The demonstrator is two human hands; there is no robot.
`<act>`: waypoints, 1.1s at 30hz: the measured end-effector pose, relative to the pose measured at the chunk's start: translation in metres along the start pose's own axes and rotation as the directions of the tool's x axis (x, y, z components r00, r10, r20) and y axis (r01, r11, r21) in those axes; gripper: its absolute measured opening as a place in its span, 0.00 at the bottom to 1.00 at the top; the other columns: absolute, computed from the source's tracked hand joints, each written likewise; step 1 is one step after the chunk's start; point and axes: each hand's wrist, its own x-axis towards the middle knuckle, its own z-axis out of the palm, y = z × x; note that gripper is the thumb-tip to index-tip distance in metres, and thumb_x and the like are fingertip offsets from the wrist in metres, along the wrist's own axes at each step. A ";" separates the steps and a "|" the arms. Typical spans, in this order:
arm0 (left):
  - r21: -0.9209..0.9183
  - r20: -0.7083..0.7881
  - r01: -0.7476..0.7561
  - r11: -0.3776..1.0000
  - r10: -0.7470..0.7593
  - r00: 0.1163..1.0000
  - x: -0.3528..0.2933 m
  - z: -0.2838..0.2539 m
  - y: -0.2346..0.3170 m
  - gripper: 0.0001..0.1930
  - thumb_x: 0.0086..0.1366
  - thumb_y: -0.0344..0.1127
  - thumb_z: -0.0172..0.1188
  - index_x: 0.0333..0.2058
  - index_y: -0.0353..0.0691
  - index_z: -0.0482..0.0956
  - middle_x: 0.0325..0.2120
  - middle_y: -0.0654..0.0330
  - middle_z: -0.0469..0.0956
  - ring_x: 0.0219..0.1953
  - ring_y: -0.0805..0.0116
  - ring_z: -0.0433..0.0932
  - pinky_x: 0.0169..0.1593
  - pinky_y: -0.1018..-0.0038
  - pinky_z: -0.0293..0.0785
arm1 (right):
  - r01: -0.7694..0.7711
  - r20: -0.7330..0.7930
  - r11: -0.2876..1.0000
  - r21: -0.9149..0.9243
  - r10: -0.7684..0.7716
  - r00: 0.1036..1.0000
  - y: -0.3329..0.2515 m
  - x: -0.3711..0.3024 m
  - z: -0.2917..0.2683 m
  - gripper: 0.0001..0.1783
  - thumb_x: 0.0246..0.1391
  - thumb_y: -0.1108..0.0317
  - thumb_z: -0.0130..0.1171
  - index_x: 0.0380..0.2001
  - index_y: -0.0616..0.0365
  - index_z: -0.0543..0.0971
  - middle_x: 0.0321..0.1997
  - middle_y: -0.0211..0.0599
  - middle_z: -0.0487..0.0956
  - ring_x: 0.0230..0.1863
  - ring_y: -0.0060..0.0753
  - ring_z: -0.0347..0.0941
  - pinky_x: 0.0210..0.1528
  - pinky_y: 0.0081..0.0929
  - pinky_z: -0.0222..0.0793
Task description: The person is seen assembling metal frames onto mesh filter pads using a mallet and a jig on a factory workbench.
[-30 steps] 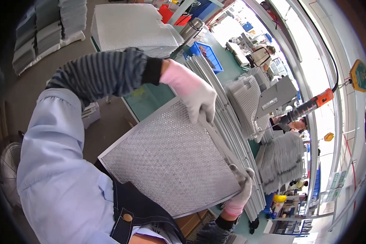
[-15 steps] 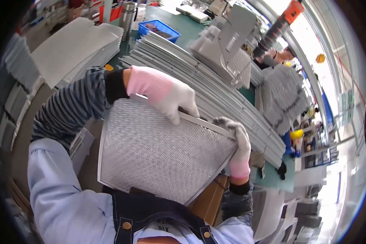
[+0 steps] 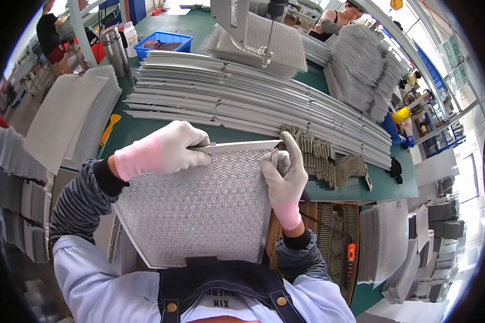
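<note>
A silvery metal mesh filter panel (image 3: pixel 194 215) with a thin metal frame leans against my front, its far edge at the table. My left hand (image 3: pixel 170 148), in a white glove with a pink cuff, is closed on the frame strip (image 3: pixel 245 146) along that far edge, thumb and fingers pinching it. At the far right corner my right hand (image 3: pixel 286 183), gloved alike, grips the frame. Its index finger points up past the corner, and the other fingers curl at the mesh.
Long metal strips (image 3: pixel 242 97) lie stacked across the green table (image 3: pixel 145 129). Small metal brackets (image 3: pixel 312 156) sit right of my hands. A yellow scraper (image 3: pixel 109 129) lies left. Mesh sheets (image 3: pixel 64 113) are piled at the left; a machine (image 3: pixel 237 21) stands behind. Another person (image 3: pixel 337 21) works far right.
My view has turned, and the panel now sits straighter and further left in it. The left hand has shifted left along the far edge; the right hand has raised its index finger at the corner.
</note>
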 end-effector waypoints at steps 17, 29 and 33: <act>-0.095 0.143 -0.041 0.995 0.055 0.988 0.022 0.007 0.035 0.09 0.60 0.34 0.61 0.30 0.32 0.79 0.17 0.62 0.73 0.20 0.76 0.69 0.27 0.77 0.67 | 0.071 -0.255 0.989 -0.127 -0.102 0.961 -0.013 -0.009 -0.035 0.25 0.46 0.85 0.62 0.51 0.70 0.76 0.28 0.24 0.74 0.27 0.10 0.65 0.32 0.11 0.63; 0.144 0.075 -0.157 0.977 0.148 0.986 0.004 0.014 -0.007 0.19 0.57 0.41 0.66 0.40 0.32 0.75 0.20 0.49 0.76 0.23 0.57 0.77 0.30 0.70 0.71 | -0.136 0.243 0.976 -0.172 0.176 0.954 -0.030 0.016 -0.025 0.28 0.42 0.75 0.72 0.49 0.64 0.73 0.29 0.21 0.73 0.28 0.07 0.63 0.29 0.08 0.60; 0.401 -0.048 -0.333 0.853 0.383 0.923 0.003 0.031 -0.023 0.26 0.56 0.48 0.65 0.42 0.30 0.72 0.19 0.47 0.76 0.25 0.51 0.80 0.29 0.63 0.74 | -0.066 0.115 0.982 -0.178 0.087 0.989 0.008 0.008 -0.013 0.23 0.48 0.69 0.67 0.46 0.61 0.71 0.34 0.28 0.73 0.32 0.14 0.64 0.37 0.16 0.63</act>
